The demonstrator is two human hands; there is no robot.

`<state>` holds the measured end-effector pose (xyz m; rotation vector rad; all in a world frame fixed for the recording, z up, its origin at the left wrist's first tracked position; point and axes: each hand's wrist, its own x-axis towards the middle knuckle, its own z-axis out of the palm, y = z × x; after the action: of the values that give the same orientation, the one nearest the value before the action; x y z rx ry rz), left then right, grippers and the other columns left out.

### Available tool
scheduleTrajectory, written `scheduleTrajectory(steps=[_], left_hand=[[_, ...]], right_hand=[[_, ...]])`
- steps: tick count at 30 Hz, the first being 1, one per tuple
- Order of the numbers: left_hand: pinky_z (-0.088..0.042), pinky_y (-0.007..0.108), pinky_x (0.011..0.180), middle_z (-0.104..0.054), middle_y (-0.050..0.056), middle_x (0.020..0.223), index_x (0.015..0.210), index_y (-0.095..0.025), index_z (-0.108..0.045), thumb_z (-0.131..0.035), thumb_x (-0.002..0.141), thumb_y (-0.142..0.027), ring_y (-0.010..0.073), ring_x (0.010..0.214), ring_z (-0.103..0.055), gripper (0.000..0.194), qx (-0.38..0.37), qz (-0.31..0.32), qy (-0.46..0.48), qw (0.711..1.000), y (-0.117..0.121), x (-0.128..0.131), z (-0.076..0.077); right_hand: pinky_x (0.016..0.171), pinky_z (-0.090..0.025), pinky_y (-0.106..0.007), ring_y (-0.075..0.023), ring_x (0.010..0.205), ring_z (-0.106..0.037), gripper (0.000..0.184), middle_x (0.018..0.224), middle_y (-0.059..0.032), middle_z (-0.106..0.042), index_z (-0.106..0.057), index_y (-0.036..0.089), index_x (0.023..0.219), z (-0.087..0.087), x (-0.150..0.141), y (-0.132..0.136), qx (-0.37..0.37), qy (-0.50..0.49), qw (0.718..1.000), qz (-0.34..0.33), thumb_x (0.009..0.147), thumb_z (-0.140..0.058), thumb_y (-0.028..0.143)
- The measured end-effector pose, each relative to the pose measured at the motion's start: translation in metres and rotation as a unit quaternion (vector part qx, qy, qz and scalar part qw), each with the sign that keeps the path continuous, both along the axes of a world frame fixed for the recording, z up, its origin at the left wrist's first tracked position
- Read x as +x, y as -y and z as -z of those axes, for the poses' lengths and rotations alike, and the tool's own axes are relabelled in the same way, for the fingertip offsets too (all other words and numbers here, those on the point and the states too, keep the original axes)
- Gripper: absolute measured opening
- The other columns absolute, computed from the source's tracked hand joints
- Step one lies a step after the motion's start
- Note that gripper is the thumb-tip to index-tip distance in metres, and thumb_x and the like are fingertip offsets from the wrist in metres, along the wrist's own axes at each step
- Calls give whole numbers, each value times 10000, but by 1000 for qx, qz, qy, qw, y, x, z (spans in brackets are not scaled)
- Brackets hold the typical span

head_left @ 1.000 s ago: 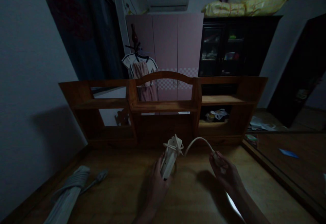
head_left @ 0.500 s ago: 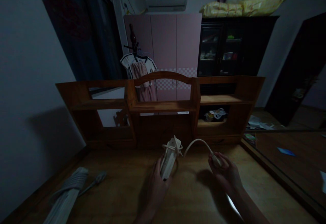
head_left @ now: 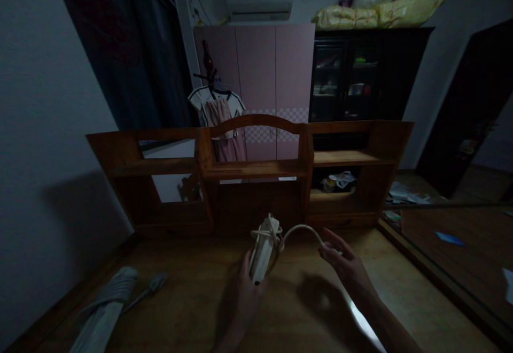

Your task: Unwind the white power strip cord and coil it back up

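Left hand [head_left: 245,294]: at about 6 o'clock in the view, fingers wrapped around the lower end of the power strip [head_left: 262,251], which stands tilted off the desk [head_left: 180,299], top leaning toward 1 o'clock.
Right hand [head_left: 344,265]: at 4 o'clock from the strip, fingers loosely spread and pointing toward 10 o'clock; the cord's far end lies at the fingertips, but the dim light hides whether it is pinched or only touched.
Cord [head_left: 304,229]: arcs from the strip's top over to the right hand; several turns are wound around the strip's upper end.
Slip risk: I judge the loose arc could spring away if the right fingers are only resting on it, and the wound turns might loosen and slide off the strip.
Grip risk: the left hand holds only the bottom end, so a tug on the cord could lever the strip out of the palm and onto the desk.
Light risk: the room is very dark, so a missed loop or a snagged plug would be hard to notice.
Folded umbrella [head_left: 106,310]: at 8 o'clock on the desk, well apart from both hands.
Shelf unit [head_left: 256,168]: at 12 o'clock, just behind the strip; a wide swing of the cord could catch its lower edge.
Wardrobe [head_left: 260,75]: farther back at 12 o'clock, beyond the desk.
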<state>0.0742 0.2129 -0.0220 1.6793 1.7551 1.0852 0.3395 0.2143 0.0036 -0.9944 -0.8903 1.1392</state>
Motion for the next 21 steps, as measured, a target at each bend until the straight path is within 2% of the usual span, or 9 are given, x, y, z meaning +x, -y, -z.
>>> scheduleTrajectory(steps=[3, 4, 6, 8, 11, 16, 18, 21], left_hand=[[-376, 219, 982, -438, 94, 1404, 1388, -172, -277, -558, 760, -162, 176, 1257, -450, 688, 0, -1, 3, 1000, -1, -1, 4], [-378, 221, 983, -435, 93, 1407, 1387, -172, -280, -557, 756, -161, 178, 1260, -448, 689, 0, -3, 8, 1000, -1, -1, 3], [-364, 222, 1003, -419, 99, 1421, 1388, -160, -279, -551, 752, -154, 177, 1280, -428, 692, 0, -10, 15, 1000, 1, 0, -2], [-347, 229, 1025, -412, 107, 1428, 1399, -153, -266, -542, 753, -143, 179, 1297, -411, 702, -6, -16, 11, 1000, 2, 2, -8], [-348, 250, 1033, -433, 99, 1417, 1415, -181, -257, -542, 757, -142, 188, 1303, -407, 718, -12, -19, -8, 1000, 4, 4, -13], [-344, 237, 1036, -426, 89, 1423, 1409, -175, -275, -552, 756, -161, 178, 1312, -394, 709, 12, -17, -14, 1000, 4, 2, -6], [-343, 234, 1037, -423, 97, 1422, 1397, -154, -293, -552, 760, -177, 176, 1304, -405, 688, 33, -2, -1, 999, 6, 2, -6], [-371, 245, 1018, -446, 104, 1403, 1388, -151, -316, -565, 759, -196, 190, 1267, -450, 678, 34, 14, -9, 999, 10, 2, -12]], right_hand=[[596, -474, -205, -138, 731, -613, 541, 877, -19, -657, -590, 228, 1208, -1, -7, 5, 25, 128, 991, -30, 711, -765, 349], [576, -465, -210, -143, 710, -609, 493, 845, -23, -656, -615, 215, 1169, -1, -9, 6, 32, 162, 985, -39, 720, -754, 364], [619, -479, -242, -168, 735, -618, 367, 835, -38, -662, -667, 198, 1062, 0, -13, 8, 54, 236, 970, -36, 752, -718, 389], [681, -486, -266, -191, 793, -626, 263, 865, -51, -665, -694, 195, 958, 1, -14, 10, 85, 302, 950, -5, 792, -673, 398], [647, -479, -254, -187, 765, -621, 223, 838, -47, -654, -682, 200, 903, 1, -14, 13, 112, 345, 931, 37, 841, -613, 403], [587, -484, -235, -190, 735, -635, 262, 833, -48, -654, -643, 209, 951, 1, -10, 14, 84, 349, 930, 78, 876, -554, 443], [545, -477, -235, -185, 687, -638, 304, 839, -44, -652, -616, 226, 1065, 0, -8, 14, 75, 364, 923, 99, 888, -527, 458], [479, -445, -235, -159, 545, -605, 446, 815, -20, -639, -464, 278, 1311, -1, -6, 13, 67, 380, 914, 126, 906, -486, 465]])
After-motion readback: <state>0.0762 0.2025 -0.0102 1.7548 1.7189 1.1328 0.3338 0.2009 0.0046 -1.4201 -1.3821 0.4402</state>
